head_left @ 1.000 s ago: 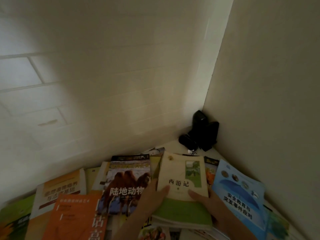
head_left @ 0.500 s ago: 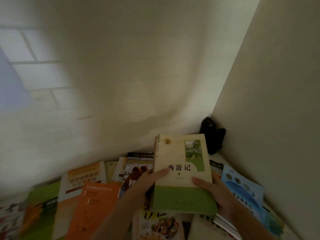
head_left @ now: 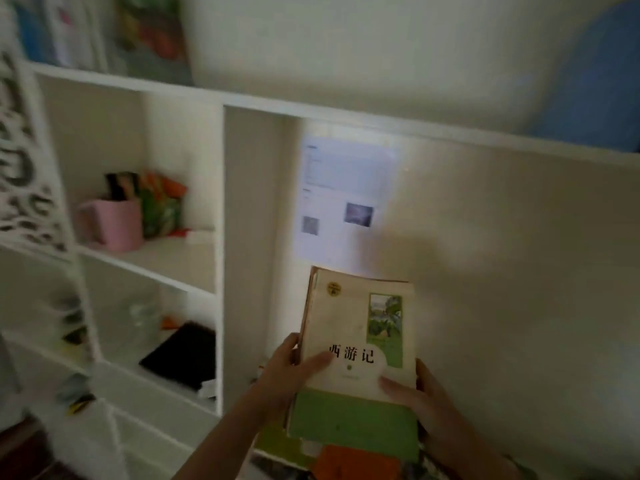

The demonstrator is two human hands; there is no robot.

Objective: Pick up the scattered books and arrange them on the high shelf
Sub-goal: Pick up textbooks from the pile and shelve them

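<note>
Both the left hand (head_left: 294, 368) and right hand (head_left: 420, 407) gripped a book (head_left: 356, 362) right of the shelf (head_left: 221, 237), where a pink cup (head_left: 119, 225) held dark items.

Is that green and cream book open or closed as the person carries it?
Closed. The book shows its whole front cover, no pages spread; the left hand and right hand grip its two sides.

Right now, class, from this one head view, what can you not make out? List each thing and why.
1. Books on the high shelf: motion blur, cut by the top edge; titles unreadable.
2. Paper sheet on the wall: text too small and blurred.
3. How many books sit under the green and cream book: hidden by it, the left hand and the right hand.
</note>
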